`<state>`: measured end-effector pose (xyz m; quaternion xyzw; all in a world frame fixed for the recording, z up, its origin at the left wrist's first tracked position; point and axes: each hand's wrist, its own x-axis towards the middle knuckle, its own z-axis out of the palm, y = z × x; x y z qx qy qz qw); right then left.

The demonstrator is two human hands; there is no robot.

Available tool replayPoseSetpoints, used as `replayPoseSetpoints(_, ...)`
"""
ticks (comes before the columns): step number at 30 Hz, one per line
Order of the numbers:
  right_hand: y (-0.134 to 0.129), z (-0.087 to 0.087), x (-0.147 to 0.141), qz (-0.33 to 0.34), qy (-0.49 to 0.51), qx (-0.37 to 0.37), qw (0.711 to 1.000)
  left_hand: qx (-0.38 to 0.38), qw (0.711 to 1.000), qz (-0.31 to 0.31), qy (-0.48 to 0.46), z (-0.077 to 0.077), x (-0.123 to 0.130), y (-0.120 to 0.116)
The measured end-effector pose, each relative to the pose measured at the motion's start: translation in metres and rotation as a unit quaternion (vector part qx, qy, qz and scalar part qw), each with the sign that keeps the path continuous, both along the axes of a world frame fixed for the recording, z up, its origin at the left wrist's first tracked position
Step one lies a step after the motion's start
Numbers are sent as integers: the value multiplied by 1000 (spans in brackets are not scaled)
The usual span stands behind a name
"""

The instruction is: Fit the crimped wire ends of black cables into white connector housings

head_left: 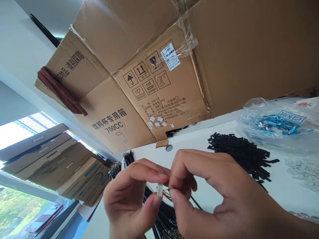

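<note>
From where the head view looks down, I see two bare hands raised close together over the white table (pixel 191 141). The left hand (pixel 132 199) has a small white connector (pixel 159 190) pinched between thumb and fingertips, its long axis running nearly upright in the view, from fingertips down to thumb. The right hand (pixel 234 189) sits just to the right of it, thumb and forefinger closed narrowly on thin wires (pixel 167 196), one of them orange; these lie crosswise to the connector, at its right side, in the short gap between the two grips. Whether any wire end is seated inside, I cannot tell. The left hand is the nearer, being on the connector itself. Below the hands lie black cables (pixel 163 212), crowding that side. Behind stands a big carton (pixel 149 109), its lower edge well apart from the fingers. Bare tabletop gives some room beyond the right hand's knuckles, before the black tubes (pixel 239 152) and the plastic bag (pixel 264 142).
</note>
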<state>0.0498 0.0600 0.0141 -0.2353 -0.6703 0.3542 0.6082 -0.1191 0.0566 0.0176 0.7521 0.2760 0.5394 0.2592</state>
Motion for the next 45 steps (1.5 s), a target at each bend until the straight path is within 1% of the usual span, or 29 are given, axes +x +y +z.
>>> replayPoseSetpoints(2, 1, -1, -3, -14, 8, 29, 999, -3, 1000, -7, -9, 1, 2, 1)
replayPoseSetpoints(4, 3, -1, -6, -5, 26, 15, 1000, -9, 1000, -10, -26, 2, 4, 3)
replayPoseSetpoints(6, 5, 2, -7, 21, 46, -37, 998, -11, 999, -15, -40, 2, 6, 4)
replayPoseSetpoints(8, 7, 6, -6, 70, 59, -96, 991, -5, 999, -23, -43, 1, 6, 5)
replayPoseSetpoints(10, 7, 7, -3, 141, 49, -158, 976, 2, 999, -23, -44, -1, 6, 6)
replayPoseSetpoints(12, 6, 4, 2, 210, 42, -226, 950, 11, 999, -26, -43, -3, 5, 8)
replayPoseSetpoints(14, 5, 0, 7, 265, 58, -275, 923, 30, 998, -36, -41, -4, 4, 11)
replayPoseSetpoints(16, 5, -3, 11, 303, 77, -295, 903, 56, 997, -49, -37, -4, 4, 13)
replayPoseSetpoints(18, 5, -3, 14, 323, 75, -302, 894, 72, 996, -50, -32, -4, 4, 15)
replayPoseSetpoints(19, 6, -2, 15, 327, 66, -309, 891, 75, 996, -47, -29, -3, 4, 16)
replayPoseSetpoints(23, 8, 9, 16, 299, 23, -357, 885, 81, 996, -35, -19, -2, 4, 16)
replayPoseSetpoints(25, 10, 9, 15, 293, 12, -362, 885, 82, 996, -36, -19, -2, 4, 17)
replayPoseSetpoints(29, 13, 0, 11, 315, 36, -324, 891, 82, 996, -40, -20, -2, 4, 17)
replayPoseSetpoints(31, 14, -3, 11, 320, 38, -318, 892, 82, 996, -37, -16, -2, 3, 17)
replayPoseSetpoints(34, 12, 0, 12, 302, 27, -333, 893, 83, 996, -23, -8, -2, 2, 17)
replayPoseSetpoints(37, 11, 4, 14, 293, 17, -322, 900, 80, 997, -12, -9, -3, 2, 18)
replayPoseSetpoints(41, 12, 6, 15, 290, 12, -321, 902, 77, 997, -13, -8, -2, 4, 18)
replayPoseSetpoints(45, 13, 6, 13, 277, 15, -319, 906, 38, 998, 41, -4, 0, 8, 12)
